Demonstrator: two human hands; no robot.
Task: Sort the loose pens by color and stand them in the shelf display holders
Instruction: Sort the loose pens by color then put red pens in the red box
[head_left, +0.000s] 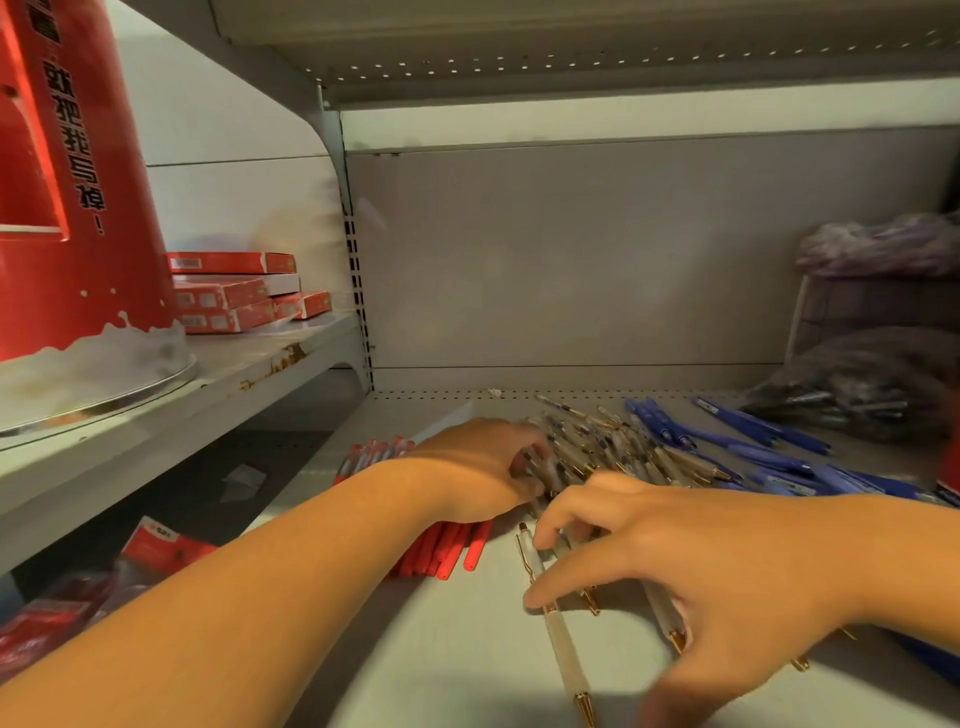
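Left hand (467, 467) hides its grip in the clear pens (613, 447); right hand (691, 566) spread wide, blurred

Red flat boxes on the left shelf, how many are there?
4 that I can tell, stacked loosely: top box, one under it, bottom one, small one at right. More may be hidden.

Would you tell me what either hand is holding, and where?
Neither clearly grips anything: the left hand rests on the grey clear-barrelled pens; the right hand's fingertips touch a white gold-clipped pen.
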